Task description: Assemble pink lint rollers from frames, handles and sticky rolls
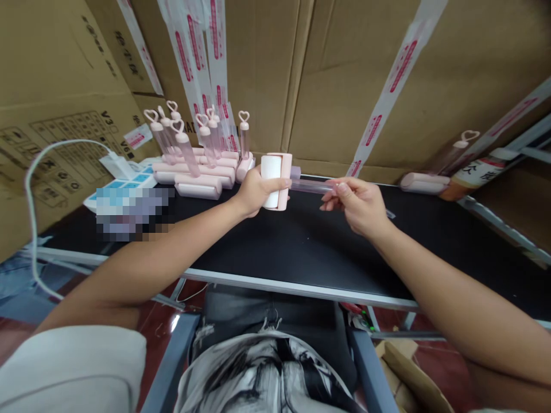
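Observation:
In the middle of the head view, my left hand [252,192] is closed around the head of a lint roller [271,169], with its white roll and pale pink cover. A clear pinkish handle [313,186] extends rightward from the head. My right hand [364,205] pinches the far end of that handle between thumb and fingers; the end itself is hidden. Just beyond the right hand, a small clear piece [390,214] shows, partly covered. Several similar pink lint rollers [198,186] with upright clear handles and heart-shaped loops stand left of my left hand.
Another pink lint roller [424,182] lies at the right beside a bottle [477,172]. A white-and-blue box [123,186] with a plugged-in white cable [32,189] sits at the left. Large cardboard boxes [327,97] wall the back of the black table [301,252].

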Demonstrator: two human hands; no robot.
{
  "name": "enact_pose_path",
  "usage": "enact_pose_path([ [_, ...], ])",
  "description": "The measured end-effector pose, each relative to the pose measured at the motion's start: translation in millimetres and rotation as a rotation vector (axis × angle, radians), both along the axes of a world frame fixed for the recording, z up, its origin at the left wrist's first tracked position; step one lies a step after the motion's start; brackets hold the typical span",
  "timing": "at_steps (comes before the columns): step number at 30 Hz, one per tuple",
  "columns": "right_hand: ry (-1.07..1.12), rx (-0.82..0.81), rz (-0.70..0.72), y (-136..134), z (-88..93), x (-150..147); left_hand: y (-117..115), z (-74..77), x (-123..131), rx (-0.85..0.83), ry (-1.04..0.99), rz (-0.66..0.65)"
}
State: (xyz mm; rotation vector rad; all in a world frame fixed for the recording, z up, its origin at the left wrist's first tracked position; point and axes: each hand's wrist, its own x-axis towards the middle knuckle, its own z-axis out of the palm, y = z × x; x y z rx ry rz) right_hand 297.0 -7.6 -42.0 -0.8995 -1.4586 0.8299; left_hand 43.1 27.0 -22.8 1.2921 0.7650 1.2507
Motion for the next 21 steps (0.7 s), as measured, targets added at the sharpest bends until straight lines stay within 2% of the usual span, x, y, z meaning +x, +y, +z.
enact_pose_path([
  [3,-0.244,0.354,-0.233,3,-1.0,14,2,2.7,-2,-0.051,-0.029,0.047],
  [5,-0.348,0.455,-0.346,7,1.0,26,6,5.7,-9,-0.041,-0.042,0.095],
  [7,-0.452,0.386,-0.396,12,2.4,34,10,9.3,-17,-0.007,-0.022,0.089],
  [9,-0.65,0.236,-0.394,17,1.0,35,12,12.3,-24,0.008,0.011,0.032],
  [11,-0.904,0.113,-0.319,21,-4.1,31,12,13.3,-26,0.012,0.031,-0.015],
  [14,-1.129,0.081,-0.152,29,-15.6,22,11,10.8,-25,0.011,0.073,-0.08],
  [18,-1.099,0.146,-0.092,36,-25.4,23,9,6.8,-25,0.044,0.19,-0.12],
  [21,-0.841,0.238,-0.158,32,-20.8,27,6,8.5,-27,0.114,0.269,-0.158],
])
